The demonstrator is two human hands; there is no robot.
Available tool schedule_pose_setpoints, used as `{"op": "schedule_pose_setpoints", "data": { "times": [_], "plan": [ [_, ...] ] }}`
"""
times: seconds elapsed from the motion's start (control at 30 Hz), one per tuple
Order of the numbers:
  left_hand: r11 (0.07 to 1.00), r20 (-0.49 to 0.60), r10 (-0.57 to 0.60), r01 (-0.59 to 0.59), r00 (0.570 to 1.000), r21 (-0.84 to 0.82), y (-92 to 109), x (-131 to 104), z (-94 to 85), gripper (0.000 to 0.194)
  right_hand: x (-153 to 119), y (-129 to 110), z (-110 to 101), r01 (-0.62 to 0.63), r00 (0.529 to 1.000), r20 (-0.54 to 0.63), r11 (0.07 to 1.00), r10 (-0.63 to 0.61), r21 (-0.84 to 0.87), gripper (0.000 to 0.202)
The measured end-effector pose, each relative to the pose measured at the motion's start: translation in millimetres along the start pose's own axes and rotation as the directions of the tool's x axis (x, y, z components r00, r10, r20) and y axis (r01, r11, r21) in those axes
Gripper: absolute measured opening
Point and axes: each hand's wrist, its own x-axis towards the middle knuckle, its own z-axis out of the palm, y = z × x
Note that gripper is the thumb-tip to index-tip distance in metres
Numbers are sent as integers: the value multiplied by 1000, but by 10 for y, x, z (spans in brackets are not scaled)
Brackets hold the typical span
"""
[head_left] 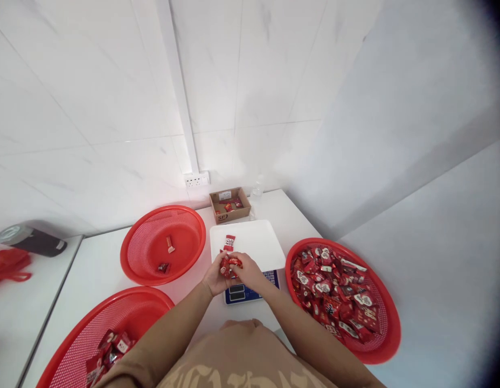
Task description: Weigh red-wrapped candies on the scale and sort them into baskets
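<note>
Both hands meet over the front edge of a white weighing scale (254, 237). My left hand (213, 277) is closed around several red-wrapped candies (226, 267). With bent fingers, my right hand (250, 269) grips a red candy (236, 262) at the same cluster. A red and white wrapped candy (229, 242) shows just beyond the fingers, over the scale's pan; whether it is held or lying there I cannot tell. The blue keypad panel (250, 293) of the scale is partly hidden under my hands.
To the right stands a red basket (389, 328) full of wrapped candies. Two more red baskets, one farther back (131, 242) and one nearer (68, 345), hold a few candies on the left. Behind the scale is a cardboard box (231, 216). A dark cylinder (42, 241) lies far left.
</note>
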Motion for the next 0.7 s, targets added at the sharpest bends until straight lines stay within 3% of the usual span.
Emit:
{"op": "schedule_pose_setpoints", "data": {
  "times": [0.1, 0.2, 0.37, 0.5, 0.6, 0.7],
  "plan": [
    [986, 74, 85, -73, 994, -150, 13, -72, -59, 35, -25, -88, -9, 70, 998, 1, 997, -70, -28, 44],
    [963, 78, 137, -114, 988, -245, 44, -118, -87, 34, -75, -186, -35, 111, 993, 39, 994, -111, 9, 50],
    [927, -41, 182, -186, 982, -325, 130, -153, -92, 32, -155, -308, -94, 142, 985, 89, 986, -150, 87, 54],
    [907, -172, 232, -277, 957, -316, 368, -210, -173, 31, -195, -201, -144, 43, 996, 71, 992, -52, 115, 49],
    [853, -335, 333, -433, 881, -291, 665, -282, -327, 29, -248, 23, -221, -50, 999, 9, 991, 50, 125, 45],
    [749, -534, 488, -645, 691, -152, 956, -366, -527, 25, -336, 308, -361, -119, 987, -95, 987, 130, 109, 41]
  ]
}}
